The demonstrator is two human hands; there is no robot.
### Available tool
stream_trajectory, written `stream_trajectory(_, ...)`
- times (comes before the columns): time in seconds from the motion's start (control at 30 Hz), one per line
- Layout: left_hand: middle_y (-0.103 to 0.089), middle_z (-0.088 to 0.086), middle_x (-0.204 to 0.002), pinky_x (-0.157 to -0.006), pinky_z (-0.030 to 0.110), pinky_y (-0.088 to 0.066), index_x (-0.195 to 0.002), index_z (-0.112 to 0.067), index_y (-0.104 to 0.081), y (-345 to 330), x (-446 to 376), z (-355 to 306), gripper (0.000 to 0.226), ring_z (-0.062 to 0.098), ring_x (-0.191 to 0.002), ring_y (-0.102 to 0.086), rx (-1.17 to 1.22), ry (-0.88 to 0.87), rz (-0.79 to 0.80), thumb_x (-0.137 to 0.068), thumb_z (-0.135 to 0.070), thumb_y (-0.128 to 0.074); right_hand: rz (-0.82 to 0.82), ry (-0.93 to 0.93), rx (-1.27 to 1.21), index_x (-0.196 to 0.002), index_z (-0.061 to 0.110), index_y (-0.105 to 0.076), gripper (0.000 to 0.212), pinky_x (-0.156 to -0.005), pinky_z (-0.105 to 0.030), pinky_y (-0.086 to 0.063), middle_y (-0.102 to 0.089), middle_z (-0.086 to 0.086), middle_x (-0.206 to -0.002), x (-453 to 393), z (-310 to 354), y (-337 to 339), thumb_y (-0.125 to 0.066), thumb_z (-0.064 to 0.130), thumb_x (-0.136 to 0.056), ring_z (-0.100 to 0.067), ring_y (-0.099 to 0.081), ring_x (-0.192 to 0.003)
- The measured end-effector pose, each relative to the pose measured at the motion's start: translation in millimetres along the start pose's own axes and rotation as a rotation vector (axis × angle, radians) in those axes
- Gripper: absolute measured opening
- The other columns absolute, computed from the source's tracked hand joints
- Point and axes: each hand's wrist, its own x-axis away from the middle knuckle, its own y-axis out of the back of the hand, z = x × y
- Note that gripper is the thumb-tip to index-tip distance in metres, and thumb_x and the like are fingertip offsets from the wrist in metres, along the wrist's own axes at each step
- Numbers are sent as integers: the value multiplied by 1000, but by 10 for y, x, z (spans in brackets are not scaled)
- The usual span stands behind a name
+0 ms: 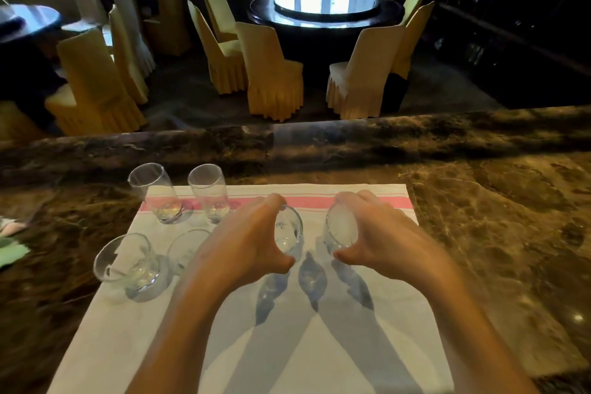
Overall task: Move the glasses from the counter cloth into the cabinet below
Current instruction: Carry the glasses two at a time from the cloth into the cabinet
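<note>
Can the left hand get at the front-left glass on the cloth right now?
Probably not yet: the left hand already grips a glass. The front-left glass stands uncovered on the cloth, nothing blocking it once that hand is free.

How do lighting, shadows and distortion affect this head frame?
Head view: wide-angle bending curves the marble counter edge; light from ahead throws long forearm shadows toward the camera across the striped cloth; the dining room behind is dim, with window glare on the round table; the glasses are sharp enough to count.
</note>
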Motion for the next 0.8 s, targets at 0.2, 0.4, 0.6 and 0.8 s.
stream_trajectory(0.2, -51, -12, -139, -89, 28, -53, -135, -36, -40, 227, 491, 413, 84, 15, -114, -58, 13, -44, -33, -66, -46, -86, -26, 1, 1, -143, 38, -35, 85, -94, -33, -51, -41, 11, -150, 231, 606, -89, -82, 47, -73, -18, -53, -124)
stream_trajectory(0.4, -50, -16, -140, -88, 25, -53, -135, -39, -37, 404, 1001, 863, 87, 13, -116, -57, -11, -70, -38, -64, -49, -86, -27, 45, -28, -146, 37, -34, 86, -94, -31, -50, -42, 9, -149, 497, 1221, -311, -81, 46, -75, -20, -54, -124)
stream_trajectory(0.6, -50, -14, -138, -82, 18, -51, -138, -38, -35, 445, 1404, 1332, 88, 10, -114, -55, -17, -48, -11, -66, -48, -85, -3, 79, -37, -146, 35, -33, 84, -89, -26, -52, -44, 8, -147, 704, 1728, -556, -80, 46, -76, -21, -59, -114)
stream_trajectory(0.8, -49, -12, -139, -80, 21, -54, -139, -38, -33, 338, 1700, 1742, 88, 12, -111, -58, -63, -21, 3, -68, -41, -84, 33, 104, -52, -147, 36, -31, 87, -88, -26, -52, -42, 9, -148, 832, 2061, -853, -79, 49, -76, -20, -59, -114)
